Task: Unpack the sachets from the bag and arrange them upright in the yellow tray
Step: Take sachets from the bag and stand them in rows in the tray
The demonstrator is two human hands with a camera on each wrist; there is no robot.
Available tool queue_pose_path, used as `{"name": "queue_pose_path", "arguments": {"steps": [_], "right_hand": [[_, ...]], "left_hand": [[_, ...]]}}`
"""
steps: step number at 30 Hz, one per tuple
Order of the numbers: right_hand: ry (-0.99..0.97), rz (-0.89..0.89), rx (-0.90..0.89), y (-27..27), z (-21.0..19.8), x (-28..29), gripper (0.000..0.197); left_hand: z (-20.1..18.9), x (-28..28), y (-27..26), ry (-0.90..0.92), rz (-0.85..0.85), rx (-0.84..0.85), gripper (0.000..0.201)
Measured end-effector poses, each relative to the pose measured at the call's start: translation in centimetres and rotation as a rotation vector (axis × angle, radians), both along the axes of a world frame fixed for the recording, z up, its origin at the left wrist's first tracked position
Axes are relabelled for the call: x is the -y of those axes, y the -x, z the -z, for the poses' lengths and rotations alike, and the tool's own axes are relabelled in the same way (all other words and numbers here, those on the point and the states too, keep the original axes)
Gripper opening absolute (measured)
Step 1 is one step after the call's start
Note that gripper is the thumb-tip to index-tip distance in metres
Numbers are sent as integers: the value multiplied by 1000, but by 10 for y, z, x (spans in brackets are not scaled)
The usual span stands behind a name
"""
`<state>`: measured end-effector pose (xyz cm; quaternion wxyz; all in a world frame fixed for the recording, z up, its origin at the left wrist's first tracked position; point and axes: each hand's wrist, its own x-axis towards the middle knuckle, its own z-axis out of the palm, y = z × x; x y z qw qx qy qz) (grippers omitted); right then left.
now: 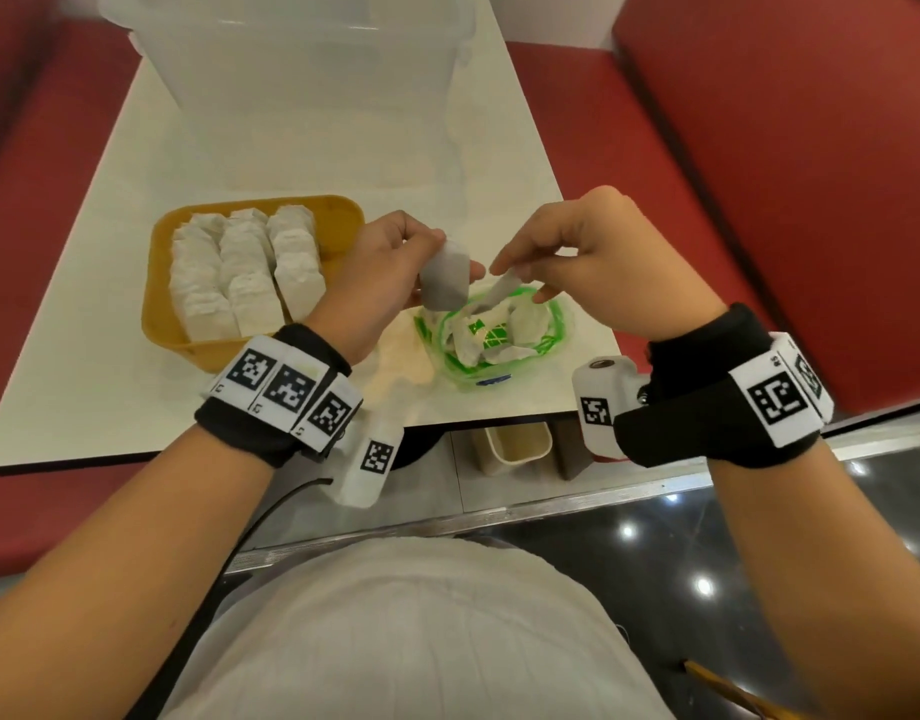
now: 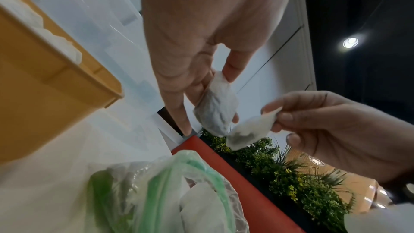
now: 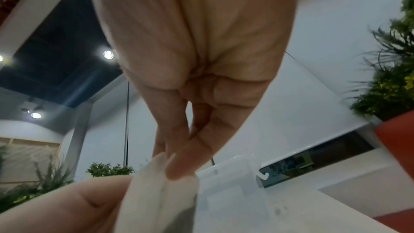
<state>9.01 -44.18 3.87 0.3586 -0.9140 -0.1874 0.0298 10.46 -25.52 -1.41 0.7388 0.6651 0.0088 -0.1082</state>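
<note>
Sachets: one pinched in my left hand (image 1: 390, 272), another (image 1: 502, 288) in my right hand (image 1: 598, 262), both above the bag (image 1: 499, 335) on the counter (image 1: 343, 163). Next: seat them on edge in the yellow tray (image 1: 159, 314), right side; three rows (image 1: 240, 272) already crowd it. Clear bin (image 1: 291, 70) behind.

Restaurant (red booth seats (image 1: 790, 148))
</note>
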Motion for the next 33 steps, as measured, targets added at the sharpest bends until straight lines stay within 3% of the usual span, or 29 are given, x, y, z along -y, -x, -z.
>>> {"name": "queue_pose_path", "arguments": {"steps": [4, 6, 9, 13, 19, 22, 25, 30, 33], "right_hand": [[-92, -14, -32, -2, -6, -16, 16], [0, 32, 68, -7, -4, -22, 13], [86, 113, 188, -14, 3, -31, 11], [-21, 171, 190, -16, 10, -37, 10], [-70, 177, 146, -21, 18, -35, 7], [96, 162, 87, -24, 36, -24, 11], [357, 76, -87, -26, 63, -25, 16], [615, 112, -174, -25, 94, -45, 48], [669, 178, -121, -25, 100, -48, 35]], "left_hand": [[4, 3, -2, -100, 1, -1, 22], [5, 5, -1, -93, 39, -20, 21], [0, 8, 6, 11, 103, -77, 23], [-5, 9, 11, 97, 178, -117, 44], [3, -5, 3, 18, 138, -58, 30], [8, -18, 1, 8, 112, -35, 19], [13, -23, 5, 64, 92, -63, 18], [19, -18, 12, 63, 91, -86, 24], [20, -15, 16, 21, 135, -108, 28]]}}
